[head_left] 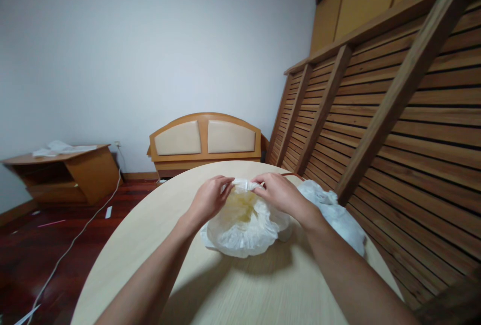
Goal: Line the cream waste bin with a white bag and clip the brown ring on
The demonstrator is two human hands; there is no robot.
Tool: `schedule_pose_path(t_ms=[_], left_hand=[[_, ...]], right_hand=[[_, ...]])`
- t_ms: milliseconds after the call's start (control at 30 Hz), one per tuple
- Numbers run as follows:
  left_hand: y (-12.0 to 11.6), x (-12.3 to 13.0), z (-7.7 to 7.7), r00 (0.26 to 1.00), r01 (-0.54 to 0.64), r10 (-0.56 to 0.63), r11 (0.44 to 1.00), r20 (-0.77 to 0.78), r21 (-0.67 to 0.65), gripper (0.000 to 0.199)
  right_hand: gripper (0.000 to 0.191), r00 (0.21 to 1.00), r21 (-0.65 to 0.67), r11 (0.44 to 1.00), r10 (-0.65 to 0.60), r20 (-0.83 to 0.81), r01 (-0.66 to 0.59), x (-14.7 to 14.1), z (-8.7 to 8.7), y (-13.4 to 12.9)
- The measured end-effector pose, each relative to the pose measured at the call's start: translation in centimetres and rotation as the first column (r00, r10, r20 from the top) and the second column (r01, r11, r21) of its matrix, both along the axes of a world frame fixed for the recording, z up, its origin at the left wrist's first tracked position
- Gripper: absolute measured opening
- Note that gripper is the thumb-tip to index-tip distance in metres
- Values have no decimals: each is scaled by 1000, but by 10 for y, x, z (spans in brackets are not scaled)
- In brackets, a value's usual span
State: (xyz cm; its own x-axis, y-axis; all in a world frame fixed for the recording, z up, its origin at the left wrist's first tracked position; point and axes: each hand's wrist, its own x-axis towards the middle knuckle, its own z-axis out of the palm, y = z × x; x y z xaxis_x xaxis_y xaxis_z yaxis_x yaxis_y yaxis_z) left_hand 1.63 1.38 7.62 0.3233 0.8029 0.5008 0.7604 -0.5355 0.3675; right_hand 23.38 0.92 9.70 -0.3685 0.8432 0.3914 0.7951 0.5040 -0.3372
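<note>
- Bag (244, 240) of thin white material, a yellowish patch showing within, rests on the round table (150, 225).
- Left hand (211, 197) pinches its gathered top edge between thumb and fingers.
- Right hand (277, 193) pinches the same edge, a short stretch showing between the two.
- White bundle (343, 222) lies beside the right forearm, near the slatted wooden panel (432, 149).

Hands (212, 196) pinching a white bag (242, 241), round pale table (150, 245), headboard (203, 137), slatted wooden panel (432, 175)
</note>
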Motion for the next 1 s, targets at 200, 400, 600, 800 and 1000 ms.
schedule_pose_path(t_ms=[200, 400, 600, 800, 1000], left_hand=[[-3, -3, -5, 995, -71, 68, 996, 68, 54, 53], [-2, -5, -9, 990, -121, 127, 987, 55, -106, 52], [-6, -5, -6, 992, -107, 117, 978, 50, -178, 44], [-6, 0, -4, 989, -148, 149, 986, 20, -77, 36], [-7, 2, 2, 981, -184, 179, 981, -74, -62, 15]], right_hand=[[24, 999, 12, 1000, -10, -40, 11, 3, 1, 1], [21, 997, -8, 998, -60, -40, 60, 3, 5, -4], [22, 992, -1, 993, -118, -39, 118, 3, 6, -6], [21, 996, -43, 996, -79, -45, 77, 2, 7, -4], [22, 999, -71, 997, -16, -48, 13, 1, 4, -1]])
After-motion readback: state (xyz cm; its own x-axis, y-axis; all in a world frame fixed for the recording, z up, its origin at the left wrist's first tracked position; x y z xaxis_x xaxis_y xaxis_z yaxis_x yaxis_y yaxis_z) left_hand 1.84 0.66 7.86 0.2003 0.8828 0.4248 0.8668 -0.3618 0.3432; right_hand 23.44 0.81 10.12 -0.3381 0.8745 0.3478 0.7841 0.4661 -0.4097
